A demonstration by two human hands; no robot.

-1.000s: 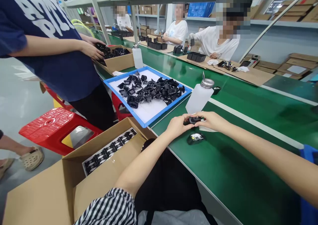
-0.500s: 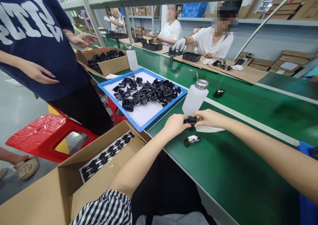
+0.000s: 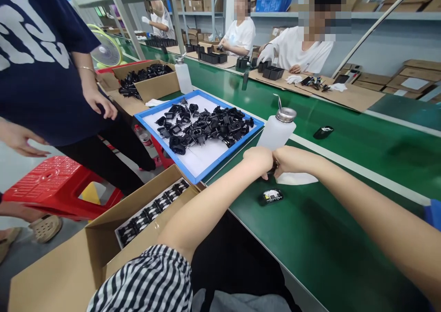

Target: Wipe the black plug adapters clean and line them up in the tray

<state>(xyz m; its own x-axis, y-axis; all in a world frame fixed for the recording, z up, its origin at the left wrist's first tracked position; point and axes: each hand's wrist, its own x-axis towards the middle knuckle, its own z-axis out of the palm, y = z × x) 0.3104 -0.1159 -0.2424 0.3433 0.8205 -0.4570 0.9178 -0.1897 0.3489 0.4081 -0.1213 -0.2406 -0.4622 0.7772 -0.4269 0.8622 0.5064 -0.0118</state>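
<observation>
My left hand and my right hand meet over the green work surface, with fingers closed around a small black plastic part. Most of that part is hidden behind the fingers. Just below lies another black piece with white and yellow showing inside it. A white cloth or paper is flat under my right hand. Right behind my hands stands a white pump bottle with a metal cap.
Left of my hands, a blue-rimmed tray holds a heap of black plug parts. An open cardboard box with rows of black parts sits beside my left arm. A person stands by a red stool. Co-workers sit across the belt.
My hands have come together and turned around the black part, which is now more covered. The standing person's arms have dropped. The view has shifted slightly.
</observation>
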